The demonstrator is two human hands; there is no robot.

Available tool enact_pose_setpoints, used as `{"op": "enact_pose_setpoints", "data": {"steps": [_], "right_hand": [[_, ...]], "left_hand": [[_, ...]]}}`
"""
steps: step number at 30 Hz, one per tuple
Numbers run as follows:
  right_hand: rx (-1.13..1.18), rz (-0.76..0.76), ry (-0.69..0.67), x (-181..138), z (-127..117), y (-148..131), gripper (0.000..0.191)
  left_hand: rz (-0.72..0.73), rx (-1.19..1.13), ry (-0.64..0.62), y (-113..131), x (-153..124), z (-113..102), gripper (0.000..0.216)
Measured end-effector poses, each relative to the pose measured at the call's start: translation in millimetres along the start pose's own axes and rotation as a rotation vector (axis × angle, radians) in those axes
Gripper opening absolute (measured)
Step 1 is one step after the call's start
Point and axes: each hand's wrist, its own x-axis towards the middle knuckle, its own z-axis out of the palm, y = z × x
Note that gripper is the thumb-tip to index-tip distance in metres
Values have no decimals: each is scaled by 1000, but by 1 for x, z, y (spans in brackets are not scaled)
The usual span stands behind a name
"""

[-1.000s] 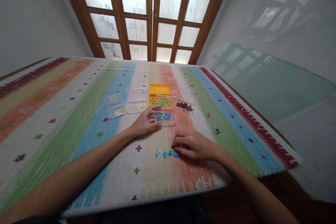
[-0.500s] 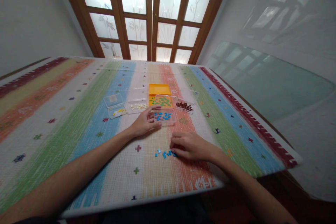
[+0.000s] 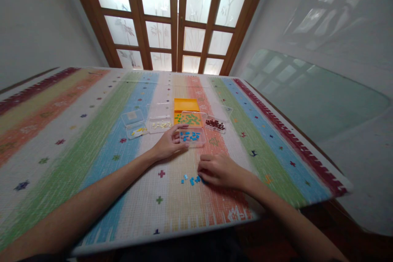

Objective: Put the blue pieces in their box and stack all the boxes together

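Observation:
My left hand (image 3: 168,144) rests on the striped mat, its fingers curled round the left side of a clear box of blue pieces (image 3: 192,137). My right hand (image 3: 218,170) lies nearer to me, knuckles up and fingers bent, with its fingertips on a small scatter of loose blue pieces (image 3: 192,179). Whether those fingers pinch a piece is hidden from me.
Behind the blue box stand an orange box with green pieces (image 3: 188,117), a clear box of dark red pieces (image 3: 215,124), one of pale pieces (image 3: 160,123) and one of yellow pieces (image 3: 135,125). The striped mat (image 3: 76,147) covers the table; its right edge runs beside a glass top.
My right hand has slid slightly left and away from me over the loose blue pieces. My left hand has stayed on the clear box.

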Motion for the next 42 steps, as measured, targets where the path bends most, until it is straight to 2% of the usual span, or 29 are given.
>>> {"op": "enact_pose_setpoints", "data": {"steps": [5,16,31,38,42], "right_hand": [[6,10,63,-1,-2,4,13],[56,68,32,0,-6,2,12],[-72,158,-41,11,-2,-6,13],[30,93,-63,6,-16,-1,13],[49,75,-59,7,-15,-1,12]], "left_hand": [[-12,-2,6,0,0,0,66],[-25,-11,8,1,-1,0,67],[-7,14,3,2,1,-1,66],[-30,11,11,4,0,0,66],[-28,1,13,3,0,1,66]]}}
